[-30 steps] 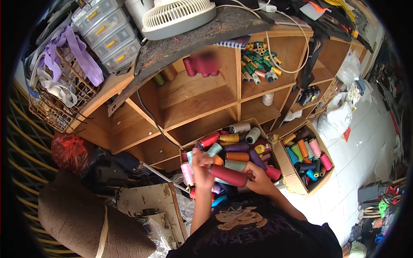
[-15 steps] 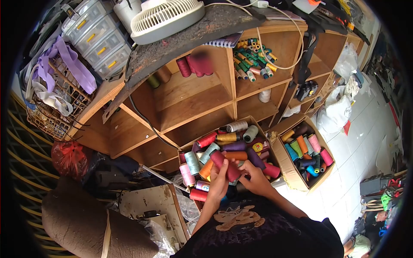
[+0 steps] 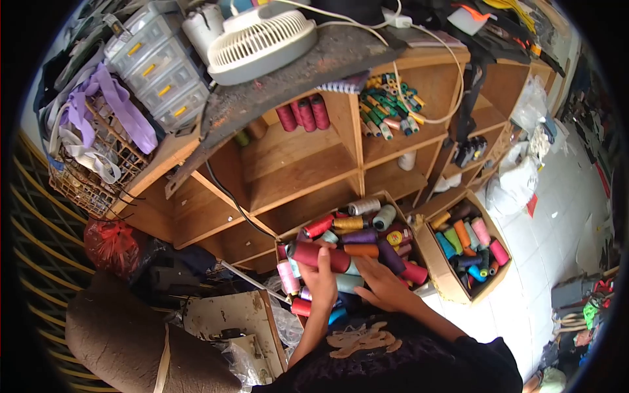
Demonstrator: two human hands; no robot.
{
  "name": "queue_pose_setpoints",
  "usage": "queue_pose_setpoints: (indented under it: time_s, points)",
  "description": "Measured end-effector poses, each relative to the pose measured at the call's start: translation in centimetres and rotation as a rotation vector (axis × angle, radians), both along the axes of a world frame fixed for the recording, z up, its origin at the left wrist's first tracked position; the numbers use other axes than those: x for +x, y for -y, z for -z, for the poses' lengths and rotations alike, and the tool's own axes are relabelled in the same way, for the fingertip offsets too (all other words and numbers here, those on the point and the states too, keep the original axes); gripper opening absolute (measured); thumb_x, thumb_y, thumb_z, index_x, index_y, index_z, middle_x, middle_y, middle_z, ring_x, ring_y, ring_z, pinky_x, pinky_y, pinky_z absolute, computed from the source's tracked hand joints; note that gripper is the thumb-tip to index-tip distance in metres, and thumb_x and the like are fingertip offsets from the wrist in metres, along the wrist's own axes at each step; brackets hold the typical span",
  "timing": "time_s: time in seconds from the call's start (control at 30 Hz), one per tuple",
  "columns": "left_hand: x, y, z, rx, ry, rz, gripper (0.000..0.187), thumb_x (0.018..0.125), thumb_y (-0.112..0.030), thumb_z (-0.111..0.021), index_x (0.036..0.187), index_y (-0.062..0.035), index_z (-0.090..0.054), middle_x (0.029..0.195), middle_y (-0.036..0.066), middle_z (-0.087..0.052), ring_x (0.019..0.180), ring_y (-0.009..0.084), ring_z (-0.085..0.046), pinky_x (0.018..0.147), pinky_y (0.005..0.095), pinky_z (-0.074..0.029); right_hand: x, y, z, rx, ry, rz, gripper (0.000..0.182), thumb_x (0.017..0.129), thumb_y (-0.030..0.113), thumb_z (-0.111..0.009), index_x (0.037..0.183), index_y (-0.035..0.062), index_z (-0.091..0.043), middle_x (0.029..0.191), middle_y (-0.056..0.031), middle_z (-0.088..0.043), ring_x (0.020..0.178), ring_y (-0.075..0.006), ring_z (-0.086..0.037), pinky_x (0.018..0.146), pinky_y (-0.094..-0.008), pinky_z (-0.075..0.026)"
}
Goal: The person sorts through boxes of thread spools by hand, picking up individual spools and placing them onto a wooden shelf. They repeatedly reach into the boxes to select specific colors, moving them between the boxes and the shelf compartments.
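Observation:
A maroon thread spool [image 3: 306, 253] lies sideways in my left hand [image 3: 320, 281], the thumb across its front. My right hand [image 3: 384, 286] is at the spool's right end with fingers stretched out and close together. Both hands are over a cardboard box [image 3: 402, 205] filled with thread spools of many colours. Among them are a purple spool [image 3: 358, 236], an orange spool [image 3: 361, 250] and a grey-green spool [image 3: 384, 217]. My hands hide part of the box's contents.
A second cardboard box [image 3: 451, 280] of spools stands to the right. Behind is a wooden shelf [image 3: 288, 164] with several maroon spools [image 3: 303, 112] upright and a pile of small green and yellow spools [image 3: 390, 111]. A white fan [image 3: 262, 42] sits on top.
The maroon spool has shifted left and turned closer to level in my left hand. My right hand has gone from curled fingers near the spool to stretched fingers. The view has shifted slightly.

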State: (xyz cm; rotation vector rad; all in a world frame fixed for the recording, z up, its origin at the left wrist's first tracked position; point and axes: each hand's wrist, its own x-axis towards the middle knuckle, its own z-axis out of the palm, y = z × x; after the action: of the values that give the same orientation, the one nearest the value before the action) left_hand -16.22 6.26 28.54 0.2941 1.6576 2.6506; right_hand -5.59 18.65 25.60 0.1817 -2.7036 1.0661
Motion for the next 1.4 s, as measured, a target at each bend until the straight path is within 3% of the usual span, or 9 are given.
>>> queue_pose_setpoints:
  time_s: [0.07,0.23,0.43,0.6,0.8,0.83,1.07,1.13,1.4]
  points:
    - [-0.7,0.9,-1.3,-0.041,-0.097,-0.045,0.023,0.094,-0.005,-0.055,0.111,-0.004,-0.04,0.098,0.008,-0.055,0.091,0.0171,-0.056,0.085,0.0335,-0.046,0.5,-0.6,1.3,-0.015,0.094,0.048,0.069,0.091,0.029,-0.061,0.14,-0.0094,-0.032,0.144,-0.0307,-0.035,0.134,-0.0409,-0.037,0.11,-0.0472,-0.03]
    - [-0.5,0.8,-1.5,-0.113,-0.159,-0.014,0.029,0.094,-0.005,-0.054,0.117,-0.0039,-0.037,0.098,0.009,-0.055,0.093,0.0183,-0.056,0.091,0.0358,-0.044,-0.5,0.5,-6.4,-0.101,-0.318,-0.026,0.071,0.09,0.033,-0.061,0.141,-0.0076,-0.033,0.145,-0.0282,-0.036,0.134,-0.0388,-0.038,0.108,-0.0467,-0.032]
    - [0.3,1.0,-1.8,-0.079,-0.159,0.014,0.029,0.09,-0.002,-0.057,0.113,-0.0047,-0.039,0.096,0.008,-0.055,0.091,0.0176,-0.057,0.086,0.035,-0.046,-1.0,-1.8,6.4,0.137,0.16,-0.161,0.061,0.089,0.033,-0.062,0.135,-0.0034,-0.043,0.133,-0.028,-0.049,0.121,-0.0412,-0.05,0.098,-0.0452,-0.043]
    - [0.0,4.3,0.5,-0.288,-0.137,0.171,0.026,0.09,-0.006,-0.063,0.11,-0.0044,-0.046,0.097,0.006,-0.058,0.088,0.0137,-0.059,0.08,0.0303,-0.048,1.2,-1.6,1.8,-0.282,0.181,0.024,0.055,0.089,0.028,-0.065,0.133,-0.0006,-0.046,0.127,-0.026,-0.055,0.116,-0.04,-0.055,0.098,-0.0429,-0.044]
    - [2.5,2.6,4.1,-0.405,-0.155,0.364,0.041,0.09,-0.017,-0.068,0.122,-0.0014,-0.046,0.106,0.006,-0.057,0.099,0.0126,-0.055,0.089,0.0281,-0.045,-0.2,-0.5,0.9,-0.396,0.187,-0.092,0.054,0.082,0.021,-0.074,0.125,-0.0016,-0.051,0.11,-0.0203,-0.064,0.104,-0.0316,-0.064,0.089,-0.0377,-0.05]
    - [2.9,2.3,4.9,-0.438,-0.233,0.368,0.044,0.09,-0.018,-0.068,0.123,-0.0015,-0.045,0.107,0.007,-0.056,0.1,0.0135,-0.054,0.09,0.029,-0.044,-0.4,-0.3,1.1,-0.379,0.204,-0.093,0.057,0.08,0.015,-0.074,0.129,-0.0013,-0.048,0.116,-0.0158,-0.062,0.109,-0.023,-0.061,0.093,-0.0341,-0.048]
    - [2.3,2.8,3.4,-0.373,-0.231,0.449,0.058,0.086,-0.025,-0.073,0.128,-0.0004,-0.043,0.121,0.014,-0.048,0.12,0.0247,-0.048,0.103,0.0355,-0.037,-1.7,0.5,-0.2,-0.451,0.175,-0.024,0.061,0.076,0.013,-0.075,0.129,-0.0009,-0.047,0.11,-0.0141,-0.063,0.101,-0.0196,-0.062,0.088,-0.0323,-0.049]
    - [1.7,2.9,4.7,-0.482,-0.326,0.362,0.066,0.083,-0.029,-0.076,0.132,-0.0025,-0.04,0.121,0.014,-0.056,0.115,0.0239,-0.055,0.097,0.036,-0.045,-2.2,-0.6,1.8,-0.418,0.101,-0.003,0.058,0.076,0.015,-0.075,0.125,-0.0007,-0.05,0.105,-0.0157,-0.064,0.097,-0.0212,-0.064,0.084,-0.0328,-0.05]
    - [0.8,3.2,5.6,-0.406,-0.109,0.539,0.044,0.089,-0.012,-0.069,0.126,-0.0012,-0.046,0.116,0.01,-0.06,0.107,0.0168,-0.06,0.09,0.032,-0.051,-3.1,-0.9,1.8,-0.489,0.036,0.03,0.058,0.077,0.015,-0.076,0.126,0.0009,-0.049,0.117,-0.0169,-0.06,0.103,-0.0248,-0.063,0.084,-0.0344,-0.051]
